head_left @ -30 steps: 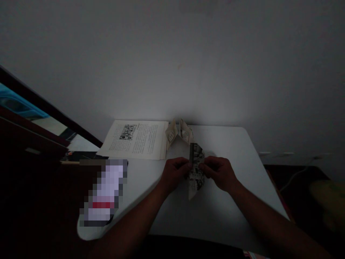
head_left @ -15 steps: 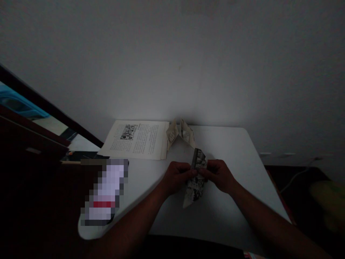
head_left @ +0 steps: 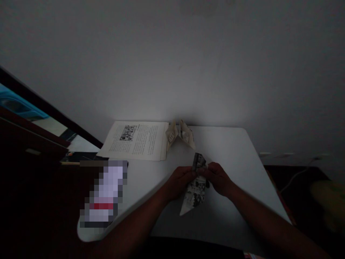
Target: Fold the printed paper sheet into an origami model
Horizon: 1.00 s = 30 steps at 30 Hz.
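Observation:
A folded piece of printed paper is held above the table, its pointed lower end toward me. My left hand pinches its left edge, with the thumb on the upper face. On the opposite edge my right hand grips it too, its thumb close to the left one. The fingers behind the paper are hidden. Farther back, a folded paper shape with two raised peaks stands on the table, apart from both hands.
The white table meets a pale wall. Printed sheets lie stacked at the back left. A blurred-out phone-like object rests along the left edge. A dark wooden frame rises at far left, and a cable hangs at right.
Both hands and the folded paper have dropped slightly toward me. The right thumb has shifted left over the paper, and more of the lower pointed part shows.

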Motion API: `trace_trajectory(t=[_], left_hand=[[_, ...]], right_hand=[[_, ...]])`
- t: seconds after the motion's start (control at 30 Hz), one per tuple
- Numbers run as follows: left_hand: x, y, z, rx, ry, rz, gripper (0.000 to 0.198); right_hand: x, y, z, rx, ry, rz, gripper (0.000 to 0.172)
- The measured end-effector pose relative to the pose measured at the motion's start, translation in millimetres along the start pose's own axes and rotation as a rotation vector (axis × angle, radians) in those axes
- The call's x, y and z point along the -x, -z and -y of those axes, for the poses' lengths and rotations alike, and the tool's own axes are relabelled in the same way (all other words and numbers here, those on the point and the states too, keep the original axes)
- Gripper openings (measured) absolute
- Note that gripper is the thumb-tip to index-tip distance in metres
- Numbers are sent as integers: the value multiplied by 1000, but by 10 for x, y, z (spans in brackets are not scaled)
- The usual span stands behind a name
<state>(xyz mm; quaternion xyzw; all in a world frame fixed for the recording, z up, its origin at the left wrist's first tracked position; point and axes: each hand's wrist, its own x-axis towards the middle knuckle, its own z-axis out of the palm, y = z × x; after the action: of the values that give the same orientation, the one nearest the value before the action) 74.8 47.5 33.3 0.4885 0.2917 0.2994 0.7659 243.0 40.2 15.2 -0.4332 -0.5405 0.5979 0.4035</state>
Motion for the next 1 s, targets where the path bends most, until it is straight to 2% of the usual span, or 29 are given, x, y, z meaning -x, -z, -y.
trace_trajectory(t=[0.1,0.23,0.43,0.57,0.73,0.87,1.0], left_hand=[[6,6,-17,48,34,-5,34],[1,-5,-12,61,44,-39,34],[4,4,-16,-18,17,-9,39],[-13,37,39,-66,1,-72,37],[-25,64,61,-138,-54,-81,36],[-7,76,42,-106,-11,-23,38],[-3,68,35,-133,-8,-79,38]], right_hand=[[13,1,-32,30,13,-30,45],[16,-6,-32,-7,-40,-85,46],[-4,12,6,20,22,-25,46],[-14,17,30,19,41,-48,45],[-11,4,30,-4,24,55,45],[-10,12,38,12,65,82,44],[-1,27,77,50,78,65,41]])
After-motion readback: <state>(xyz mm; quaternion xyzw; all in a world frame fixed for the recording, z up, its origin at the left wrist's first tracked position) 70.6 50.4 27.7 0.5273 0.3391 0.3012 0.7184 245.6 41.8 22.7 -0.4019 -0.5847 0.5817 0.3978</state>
